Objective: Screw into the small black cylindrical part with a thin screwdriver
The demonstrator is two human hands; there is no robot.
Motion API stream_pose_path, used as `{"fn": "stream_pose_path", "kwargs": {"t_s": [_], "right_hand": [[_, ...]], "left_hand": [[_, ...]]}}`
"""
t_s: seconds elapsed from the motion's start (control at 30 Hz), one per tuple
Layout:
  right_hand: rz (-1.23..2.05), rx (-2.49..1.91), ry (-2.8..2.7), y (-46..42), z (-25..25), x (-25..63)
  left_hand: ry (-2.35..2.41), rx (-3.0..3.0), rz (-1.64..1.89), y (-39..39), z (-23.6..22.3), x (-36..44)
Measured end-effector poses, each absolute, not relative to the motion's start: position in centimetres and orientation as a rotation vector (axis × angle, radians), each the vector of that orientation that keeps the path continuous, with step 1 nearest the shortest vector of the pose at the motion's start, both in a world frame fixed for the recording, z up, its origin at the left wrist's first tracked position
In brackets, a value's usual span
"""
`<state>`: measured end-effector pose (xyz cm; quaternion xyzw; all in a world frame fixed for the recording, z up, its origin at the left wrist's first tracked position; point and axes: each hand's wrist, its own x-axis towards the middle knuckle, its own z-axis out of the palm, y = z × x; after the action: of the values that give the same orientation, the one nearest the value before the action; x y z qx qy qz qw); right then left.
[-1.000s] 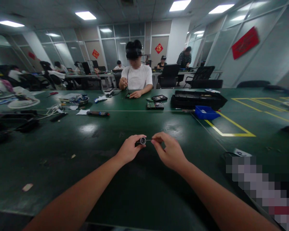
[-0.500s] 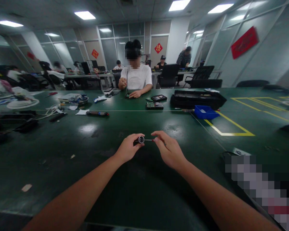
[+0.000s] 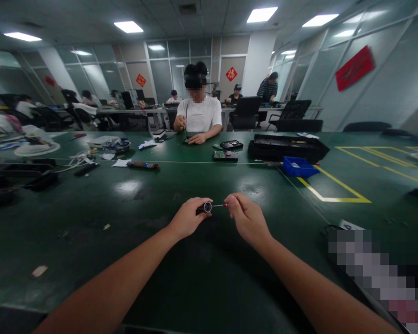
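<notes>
My left hand [image 3: 187, 218] is closed around a dark cylindrical part [image 3: 207, 207], whose silver-rimmed round end faces me. Fingers and thumb grip it from above and below. In my right hand [image 3: 249, 214] is a thin screwdriver [image 3: 218, 205], its handle mostly hidden by the curled fingers. A bit of red shows where its metal shaft leaves the fingertips. The shaft points left and its tip meets the side of the cylindrical part; whether it sits in a screw is too small to tell. Both hands are just above the green table [image 3: 181, 287].
Across the table a person in a white shirt [image 3: 204, 116] works on a small item. Hard drives [image 3: 225, 156], a black tray [image 3: 285, 149], a blue bin [image 3: 297, 167] and a dark pen-shaped tool [image 3: 143, 165] lie beyond my hands. Cables and black parts are at left.
My right hand's fingers have curled in around the screwdriver's handle; before, the index finger was stretched out above it. The left hand keeps its hold. The whole view has shifted slightly.
</notes>
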<state>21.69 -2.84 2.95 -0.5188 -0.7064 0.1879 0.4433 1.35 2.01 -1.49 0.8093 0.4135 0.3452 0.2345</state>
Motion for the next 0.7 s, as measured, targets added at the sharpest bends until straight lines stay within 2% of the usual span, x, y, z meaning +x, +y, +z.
{"fn": "stream_pose_path", "kwargs": {"t_s": [0.13,0.4,0.7], "right_hand": [[0.459,-1.279,-1.684,-2.9,2.7,21.6],[0.687,-1.136,-1.470,-2.3,2.0,21.5],[0.594,-1.250,-1.514,-2.6,2.0,21.4]], "left_hand": [[1.135,2.221,0.964,2.0,-1.5,1.4],[1.167,2.211,0.972,1.9,-1.3,1.5],[1.142,2.252,0.932,1.8,-1.2,1.6]]}}
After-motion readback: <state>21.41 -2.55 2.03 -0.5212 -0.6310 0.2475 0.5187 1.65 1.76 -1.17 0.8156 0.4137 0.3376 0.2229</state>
